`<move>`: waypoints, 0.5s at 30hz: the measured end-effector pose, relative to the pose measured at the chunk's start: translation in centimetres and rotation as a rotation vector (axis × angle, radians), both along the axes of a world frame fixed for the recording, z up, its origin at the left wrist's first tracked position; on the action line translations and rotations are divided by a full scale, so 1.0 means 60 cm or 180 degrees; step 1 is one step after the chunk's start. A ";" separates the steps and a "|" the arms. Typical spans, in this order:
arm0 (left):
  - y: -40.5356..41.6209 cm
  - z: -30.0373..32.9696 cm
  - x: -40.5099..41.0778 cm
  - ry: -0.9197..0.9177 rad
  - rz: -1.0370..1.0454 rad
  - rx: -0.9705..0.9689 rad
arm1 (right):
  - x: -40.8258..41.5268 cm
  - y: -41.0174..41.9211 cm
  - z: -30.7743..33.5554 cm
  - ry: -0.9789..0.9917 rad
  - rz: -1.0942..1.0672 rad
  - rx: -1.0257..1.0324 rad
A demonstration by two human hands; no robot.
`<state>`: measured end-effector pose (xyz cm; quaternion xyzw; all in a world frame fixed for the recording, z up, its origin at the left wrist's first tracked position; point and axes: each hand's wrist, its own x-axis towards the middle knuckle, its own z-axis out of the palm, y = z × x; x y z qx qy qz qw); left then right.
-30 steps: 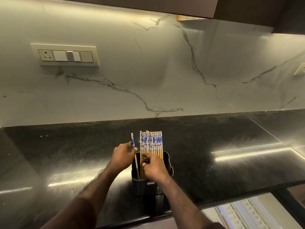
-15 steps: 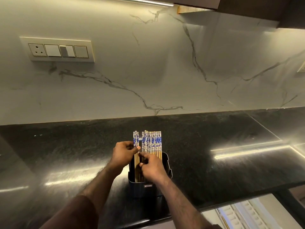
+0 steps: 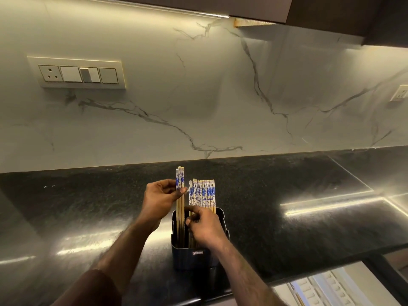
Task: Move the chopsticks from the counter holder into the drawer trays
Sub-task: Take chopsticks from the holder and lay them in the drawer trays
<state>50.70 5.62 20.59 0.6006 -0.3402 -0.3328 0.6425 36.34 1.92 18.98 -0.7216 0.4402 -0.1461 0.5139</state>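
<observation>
A dark square holder (image 3: 194, 255) stands near the front edge of the black counter (image 3: 287, 184). Several wooden chopsticks with blue-and-white patterned tops (image 3: 203, 193) stand upright in it. My left hand (image 3: 160, 200) pinches a small bunch of chopsticks (image 3: 180, 180) near their patterned tops; this bunch sits higher than the rest, with its lower ends still inside the holder. My right hand (image 3: 204, 226) reaches into the holder's mouth and its fingers close on the shafts of the remaining chopsticks. The white drawer trays (image 3: 326, 290) show below the counter edge at lower right.
A marble backsplash (image 3: 198, 107) rises behind the counter, with a switch plate (image 3: 77, 74) at the left and a socket (image 3: 399, 93) at the far right. Dark cabinets (image 3: 331, 9) hang overhead. The open drawer lies below the counter at lower right.
My left hand went from one chopstick to a small bunch and lifted it above the others. My right hand stayed at the holder, fingering the remaining chopsticks.
</observation>
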 end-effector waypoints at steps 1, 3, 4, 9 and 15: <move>0.001 0.013 0.001 0.0022 -0.0030 -0.0083 | -0.001 0.001 0.001 -0.0015 0.0027 -0.0033; 0.001 0.041 0.003 -0.0001 -0.0052 -0.0203 | -0.003 0.006 0.004 -0.0076 0.0091 -0.0065; 0.001 0.056 0.005 -0.0013 -0.0060 -0.0243 | -0.004 0.009 0.006 -0.0144 0.0111 -0.0027; 0.001 0.123 0.014 0.0076 -0.0145 -0.0377 | -0.010 0.020 0.017 -0.0605 0.0095 0.0389; 0.010 0.155 0.007 0.0125 -0.0239 -0.0417 | -0.019 0.030 0.023 -0.1068 0.0199 0.0982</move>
